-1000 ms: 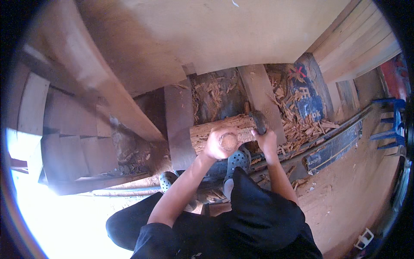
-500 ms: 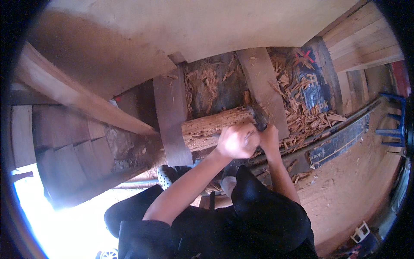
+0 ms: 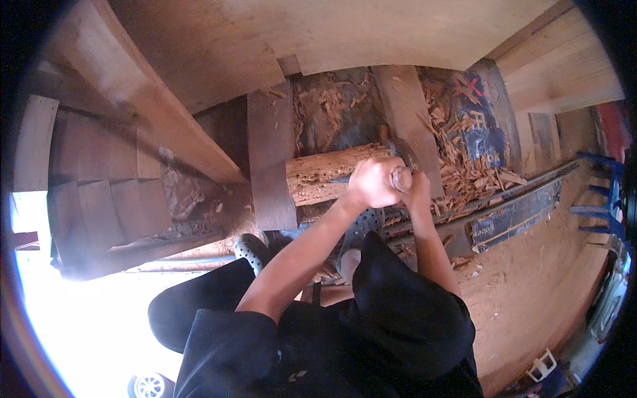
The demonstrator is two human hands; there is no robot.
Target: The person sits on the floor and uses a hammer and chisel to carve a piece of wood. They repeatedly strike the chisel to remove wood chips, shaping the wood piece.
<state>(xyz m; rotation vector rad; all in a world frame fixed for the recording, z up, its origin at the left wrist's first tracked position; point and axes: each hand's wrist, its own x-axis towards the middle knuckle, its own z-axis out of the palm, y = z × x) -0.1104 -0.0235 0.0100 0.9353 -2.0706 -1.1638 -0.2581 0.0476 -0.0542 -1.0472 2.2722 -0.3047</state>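
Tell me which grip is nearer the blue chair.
Right. The right grip is well to the left of the blue chair; the left grip lies farther left.

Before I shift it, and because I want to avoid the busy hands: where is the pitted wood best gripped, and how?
The pitted wood is probably best gripped near its left end, from above left, across its long edges. It lies lengthwise left to right with that end uncovered beside the brown plank, while the left hand and right hand are by its right end.
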